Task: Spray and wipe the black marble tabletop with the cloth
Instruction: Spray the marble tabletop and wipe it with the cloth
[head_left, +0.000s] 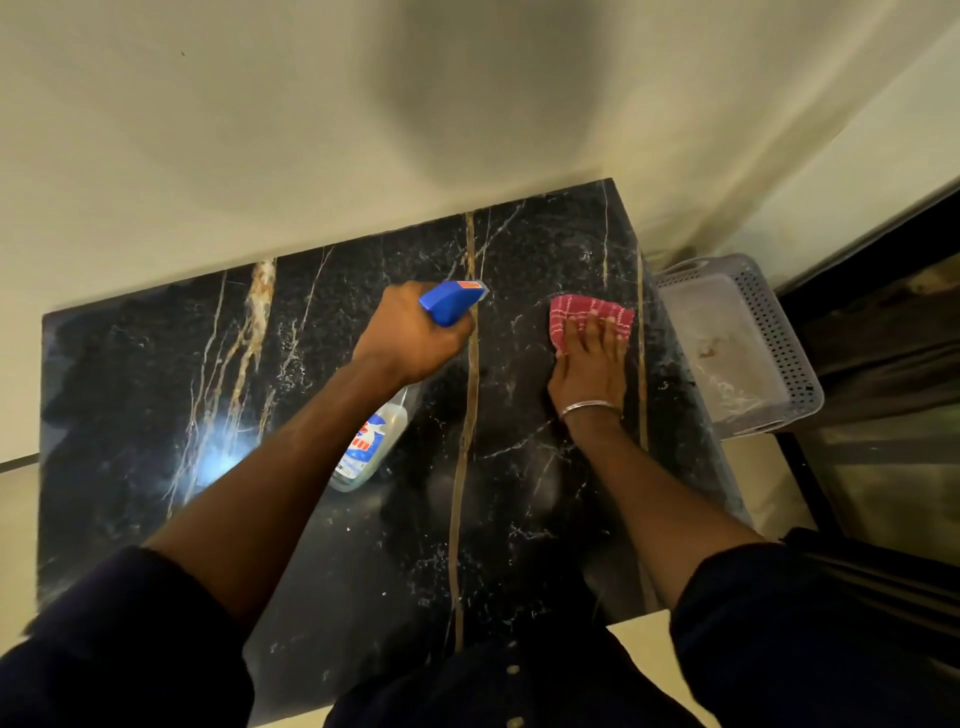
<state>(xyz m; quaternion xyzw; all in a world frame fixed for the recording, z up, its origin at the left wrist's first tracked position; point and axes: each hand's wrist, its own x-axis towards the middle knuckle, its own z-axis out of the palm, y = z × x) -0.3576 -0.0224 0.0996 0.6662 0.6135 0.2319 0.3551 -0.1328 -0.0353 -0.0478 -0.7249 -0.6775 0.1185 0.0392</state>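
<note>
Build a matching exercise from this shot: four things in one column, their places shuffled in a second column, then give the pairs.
Things
1. blue-triggered clear plastic spray bottle
2. red checked cloth
3. grey perforated plastic basket
4. thin silver bangle

Places
A. beside the black marble tabletop, off its right edge
B. on the wrist of the right hand
C. gripped by the left hand
D. pressed flat under the right hand

Pairs: 1-C, 2-D, 3-A, 4-B

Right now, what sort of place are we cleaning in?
Likely a home, indoors: a marble tabletop set against a plain cream wall, a grey plastic basket beside it, and a household spray bottle in the left hand.
</note>
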